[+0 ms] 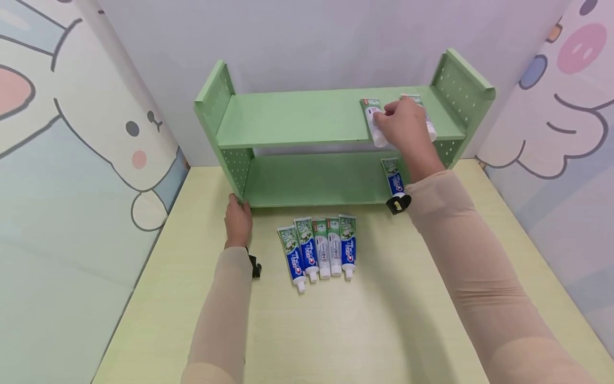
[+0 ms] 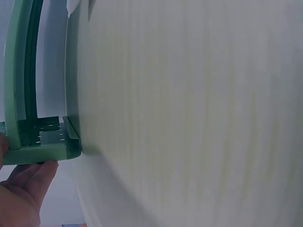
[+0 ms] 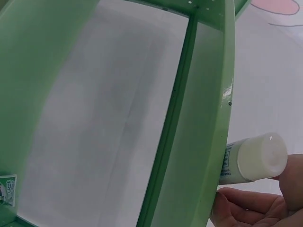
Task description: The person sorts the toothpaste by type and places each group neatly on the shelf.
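Note:
A green two-tier shelf point(image 1: 288, 117) stands against the back wall. On its upper tier, near the right end, my right hand point(image 1: 406, 125) pinches a white-and-green toothpaste tube point(image 1: 373, 124), its cap towards the front edge. In the right wrist view that tube's white cap point(image 3: 263, 158) juts past the shelf edge beside my thumb. Another toothpaste tube point(image 1: 429, 127) lies to the right, partly hidden by the hand. My left hand point(image 1: 238, 221) grips the shelf's lower left corner; the left wrist view shows the fingers point(image 2: 40, 182) against the green end panel.
Several toothpaste tubes point(image 1: 322, 248), blue-and-green and white-and-green, lie side by side on the pale wooden table point(image 1: 307, 336) before the shelf. A blue-and-green tube point(image 1: 393, 176) lies on the lower tier's right part, near the right wrist's black camera mount point(image 1: 398, 204). Cartoon-printed walls flank the table.

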### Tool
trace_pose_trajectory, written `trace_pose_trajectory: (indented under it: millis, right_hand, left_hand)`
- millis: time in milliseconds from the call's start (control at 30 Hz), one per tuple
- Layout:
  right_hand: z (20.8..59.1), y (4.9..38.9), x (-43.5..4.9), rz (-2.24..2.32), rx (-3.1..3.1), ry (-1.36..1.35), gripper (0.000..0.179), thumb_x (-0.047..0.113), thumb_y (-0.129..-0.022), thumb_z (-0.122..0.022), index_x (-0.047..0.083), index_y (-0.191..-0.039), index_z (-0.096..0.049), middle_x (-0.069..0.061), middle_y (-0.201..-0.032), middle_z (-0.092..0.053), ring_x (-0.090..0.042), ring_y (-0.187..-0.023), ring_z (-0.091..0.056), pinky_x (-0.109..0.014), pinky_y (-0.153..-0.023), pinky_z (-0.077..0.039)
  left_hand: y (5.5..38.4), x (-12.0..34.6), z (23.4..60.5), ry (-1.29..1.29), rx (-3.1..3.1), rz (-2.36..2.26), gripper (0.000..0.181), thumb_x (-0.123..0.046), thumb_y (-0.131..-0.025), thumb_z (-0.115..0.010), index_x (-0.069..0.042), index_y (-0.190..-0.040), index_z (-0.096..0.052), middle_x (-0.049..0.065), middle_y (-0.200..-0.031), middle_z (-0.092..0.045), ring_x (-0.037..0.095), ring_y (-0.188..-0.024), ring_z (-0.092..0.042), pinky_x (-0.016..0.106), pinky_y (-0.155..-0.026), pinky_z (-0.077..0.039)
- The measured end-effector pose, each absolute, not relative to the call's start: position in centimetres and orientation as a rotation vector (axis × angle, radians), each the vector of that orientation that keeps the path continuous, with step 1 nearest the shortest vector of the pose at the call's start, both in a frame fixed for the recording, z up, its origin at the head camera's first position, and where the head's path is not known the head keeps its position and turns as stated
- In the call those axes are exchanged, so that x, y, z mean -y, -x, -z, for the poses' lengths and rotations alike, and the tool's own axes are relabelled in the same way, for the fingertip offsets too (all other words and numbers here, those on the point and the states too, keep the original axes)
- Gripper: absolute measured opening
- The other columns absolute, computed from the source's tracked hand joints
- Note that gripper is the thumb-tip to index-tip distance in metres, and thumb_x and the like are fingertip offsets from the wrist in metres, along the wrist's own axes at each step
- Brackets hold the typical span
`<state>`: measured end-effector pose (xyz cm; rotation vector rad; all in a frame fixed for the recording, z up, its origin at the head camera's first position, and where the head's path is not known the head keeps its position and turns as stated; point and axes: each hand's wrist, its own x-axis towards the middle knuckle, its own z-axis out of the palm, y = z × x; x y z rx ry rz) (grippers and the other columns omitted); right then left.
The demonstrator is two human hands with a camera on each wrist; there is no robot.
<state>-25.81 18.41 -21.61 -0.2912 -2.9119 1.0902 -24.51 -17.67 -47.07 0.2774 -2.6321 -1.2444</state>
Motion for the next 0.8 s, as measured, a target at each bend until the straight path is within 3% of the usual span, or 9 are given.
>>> trace_pose_trajectory:
  millis: [167, 233, 467, 800]
  right_hand:
    - [21.5, 25.1, -18.5, -1.09, 2.894, 0.276, 0.056, 0.04, -0.101, -0.047, 0.011, -0.148, -0.041, -0.008, -0.156, -0.029, -0.021, -0.125, -0.048, -0.023, -0.077, -0.05]
    - [21.4, 24.8, -18.5, -1.092, 2.887, 0.27, 0.056, 0.041, -0.101, -0.047, 0.012, -0.149, -0.041, -0.007, -0.156, -0.029, -0.02, -0.132, -0.041, -0.024, -0.082, -0.049]
    - [21.4, 23.1, -18.4, -1.13, 2.848, 0.229, 0.056, 0.04, -0.101, -0.049, 0.013, -0.149, -0.041, -0.007, -0.141, -0.051, -0.02, -0.126, -0.048, -0.033, -0.095, -0.045]
    - [21.8, 21.1, -19.0, -1.187, 2.799, 0.207, 0.055, 0.041, -0.1, -0.052, 0.014, -0.147, -0.044, -0.006, -0.137, -0.055, -0.02, -0.125, -0.05, -0.034, -0.095, -0.045]
  left_hand:
    - [24.6, 17.7, 47.2, -0.272, 2.631, 1.233, 0.035, -0.021, -0.106, -0.039, -0.001, -0.135, -0.035, 0.022, -0.121, -0.053, 0.039, -0.109, -0.055, 0.051, -0.085, -0.045]
    - [24.6, 17.7, 47.3, -0.274, 2.632, 1.228, 0.035, -0.021, -0.106, -0.04, -0.002, -0.135, -0.035, 0.022, -0.121, -0.053, 0.039, -0.109, -0.055, 0.052, -0.085, -0.045]
    - [24.7, 17.7, 47.2, -0.275, 2.634, 1.233, 0.036, -0.021, -0.106, -0.04, -0.002, -0.136, -0.035, 0.022, -0.124, -0.052, 0.038, -0.113, -0.054, 0.051, -0.088, -0.045]
    - [24.7, 17.6, 47.2, -0.273, 2.637, 1.242, 0.037, -0.02, -0.106, -0.04, -0.001, -0.137, -0.034, 0.022, -0.126, -0.052, 0.038, -0.116, -0.052, 0.051, -0.091, -0.044]
